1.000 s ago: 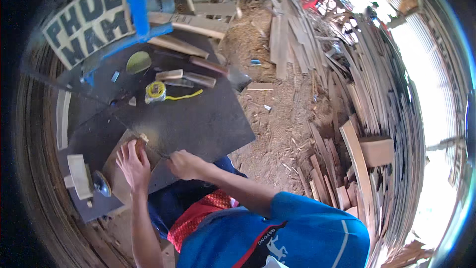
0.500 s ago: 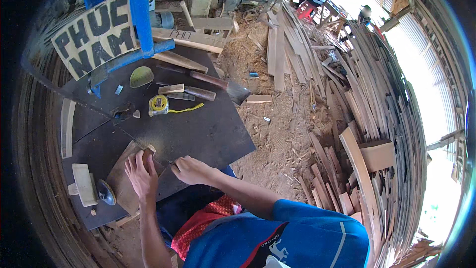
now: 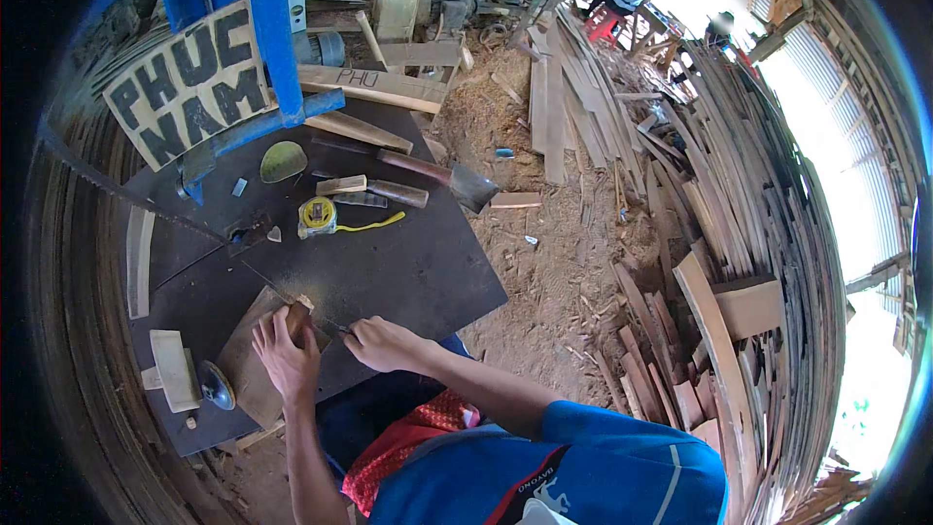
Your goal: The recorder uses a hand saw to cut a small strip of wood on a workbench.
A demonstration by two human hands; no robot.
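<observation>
My left hand [image 3: 289, 350] curls its fingers round a small brown wood block [image 3: 300, 315], above a flat wooden board [image 3: 242, 362] on the dark tabletop [image 3: 418, 267]. To its right, my right hand [image 3: 385, 344] is closed on a thin dark tool; only a short piece of the tool [image 3: 342, 329] shows past the fingers, and its kind cannot be made out. The tool points toward the block. Fine pale dust lies on the tabletop just beyond both hands.
Farther up the table lie a yellow tape measure [image 3: 317, 217], a broad-bladed chopper [image 3: 473, 189] and small wood pieces. A round dark metal disc [image 3: 216, 385] and a pale block [image 3: 175, 370] sit at left. A saw blade [image 3: 126, 189] runs by the blue frame [image 3: 277, 29]. Planks [image 3: 768, 233] fill the right.
The whole view has shifted slightly. My left fingers have curled in more round the wood block, and more of its far end shows. My right hand keeps its hold on the thin tool.
</observation>
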